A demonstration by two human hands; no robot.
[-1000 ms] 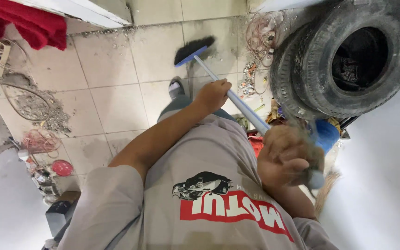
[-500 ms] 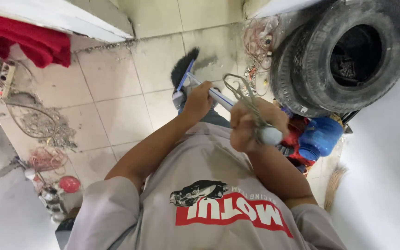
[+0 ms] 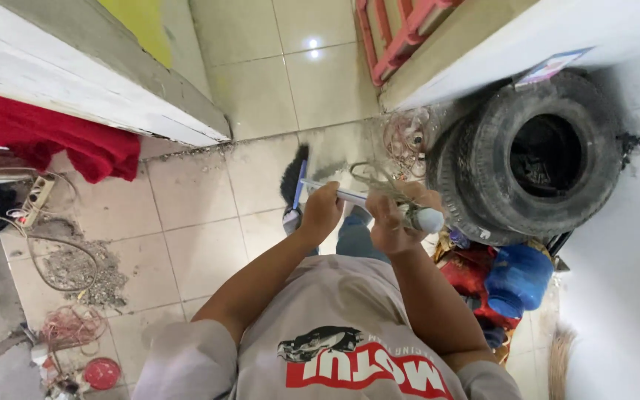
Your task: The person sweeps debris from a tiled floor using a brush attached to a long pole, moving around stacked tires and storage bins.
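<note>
Both my hands grip a broom with a pale handle (image 3: pixel 350 196). Its blue head with black bristles (image 3: pixel 295 178) rests on the beige tiled floor (image 3: pixel 187 222) just ahead of me. My left hand (image 3: pixel 322 211) holds the handle close to the head. My right hand (image 3: pixel 392 222) holds it near the rounded grey end (image 3: pixel 430 220). A thin tangle of wire (image 3: pixel 374 176) hangs about my right hand; whether it is gripped I cannot tell. My grey printed shirt (image 3: pixel 335 333) fills the bottom of the view.
A stack of old black tyres (image 3: pixel 535 159) stands against the white wall at right, with a blue container (image 3: pixel 518 278) and red items below it. At left are a red cloth (image 3: pixel 53 141), a white wall end (image 3: pixel 98 89), a dust pile with cables (image 3: pixel 75 270) and coiled wire (image 3: pixel 72 326).
The broom handle has swung from a steep diagonal to nearly level, and my hands have come closer together. My view has tilted forward, showing more floor and a doorway.
</note>
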